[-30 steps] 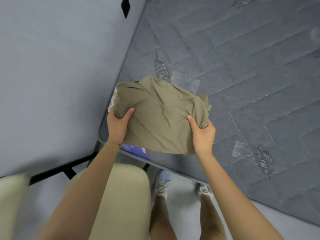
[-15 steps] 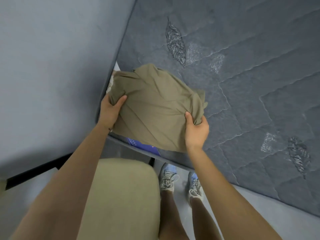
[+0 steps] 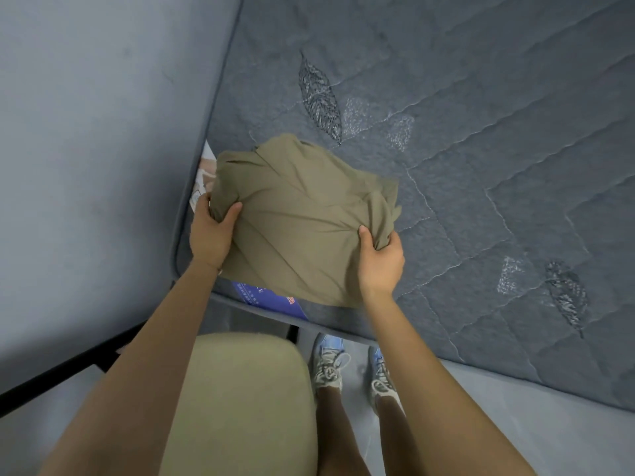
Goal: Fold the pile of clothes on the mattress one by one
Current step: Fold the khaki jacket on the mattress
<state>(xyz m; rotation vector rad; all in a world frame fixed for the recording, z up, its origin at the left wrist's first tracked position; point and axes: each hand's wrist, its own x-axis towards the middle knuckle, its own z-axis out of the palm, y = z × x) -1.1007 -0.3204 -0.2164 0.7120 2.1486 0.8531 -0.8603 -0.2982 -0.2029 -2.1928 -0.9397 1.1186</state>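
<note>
The left hand (image 3: 209, 231) and right hand (image 3: 379, 259) keep gripping the folded olive garment (image 3: 302, 218), thumbs on top, at the near-left corner of the mattress (image 3: 481, 166); set-down looks next.

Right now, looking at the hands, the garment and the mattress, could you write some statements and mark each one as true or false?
1. The left hand and the right hand both grip the garment. True.
2. The garment is bright red. False: it is olive-brown.
3. The garment is at a corner of the mattress. True.
4. The person is barefoot. False: laced shoes are on both feet.
</note>
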